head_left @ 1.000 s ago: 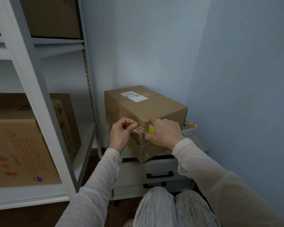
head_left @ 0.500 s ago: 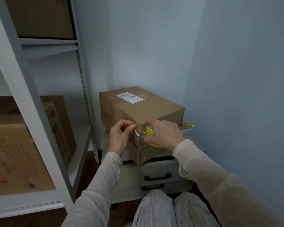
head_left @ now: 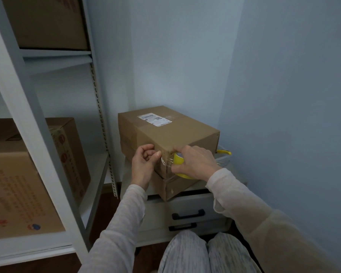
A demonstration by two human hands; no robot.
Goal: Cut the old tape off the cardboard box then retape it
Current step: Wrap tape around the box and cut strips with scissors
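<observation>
Left hand point(head_left: 144, 164) pinches clear tape point(head_left: 164, 161) at the box point(head_left: 165, 134) corner; right hand point(head_left: 195, 162) grips yellow roll point(head_left: 178, 159)

Brown cardboard box point(head_left: 173, 134) — yellow tape roll point(head_left: 178, 159) — pale blue wall point(head_left: 274, 75).

a white shelving unit point(head_left: 34, 134) stands at left. its upper shelf carries one brown carton point(head_left: 47, 20); its lower shelf carries a near carton point(head_left: 18, 194) and a far carton point(head_left: 71, 154) (both printed in red). a white drawer unit point(head_left: 161, 217) stands just beside the shelving, in the corner of pale blue walls point(head_left: 283, 95). its two black handles point(head_left: 188, 214) sit one above the other. dark floor point(head_left: 104, 205) shows between the two units.
</observation>
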